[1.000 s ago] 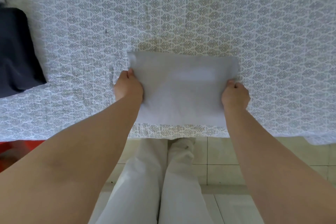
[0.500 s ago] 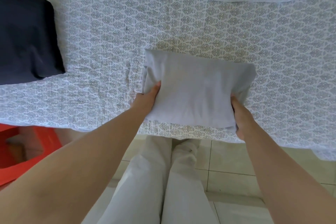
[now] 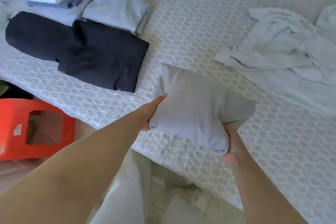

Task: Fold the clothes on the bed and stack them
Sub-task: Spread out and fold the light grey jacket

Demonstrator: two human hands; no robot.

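Beside dark folded clothes (image 3: 87, 54), red stool (image 3: 36, 129)

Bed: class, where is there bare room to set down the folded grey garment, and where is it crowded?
One free patch of bedspread runs between the dark folded garment and the crumpled pale clothes, beyond the grey garment that both hands grip. Another lies along the near edge, right of the right hand. The far left, with its folded piles, is crowded.

Bare bedspread (image 3: 190, 29) ahead, dark folded pile (image 3: 94, 56) left
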